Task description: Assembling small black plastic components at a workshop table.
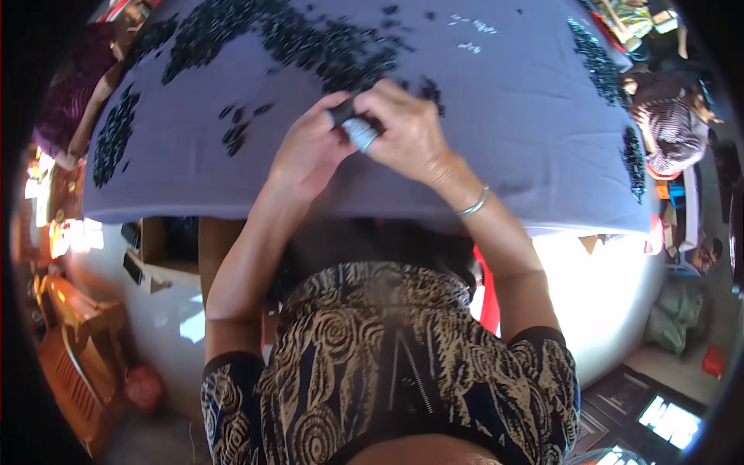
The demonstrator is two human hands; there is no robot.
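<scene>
Both hands meet above the middle of the cloth-covered table, close to its near side. A small black piece (342,114) sits between the fingertips, and a pale silvery piece (361,134) lies right against it. My left hand (304,151) is closed at the fingertips on the black piece from the left. My right hand (407,128), with a bangle on its wrist, curls around the pieces from the right. Motion blur and the fingers hide what exactly they are. Just beyond my hands spreads a large heap of small black pieces (302,39).
The table wears a grey-purple cloth (527,155). Smaller groups of black pieces (236,136) lie to the left, with more along both side edges. Thin white pieces (473,31) lie at the far side. People sit at the left and right edges. A wooden chair (77,341) stands lower left.
</scene>
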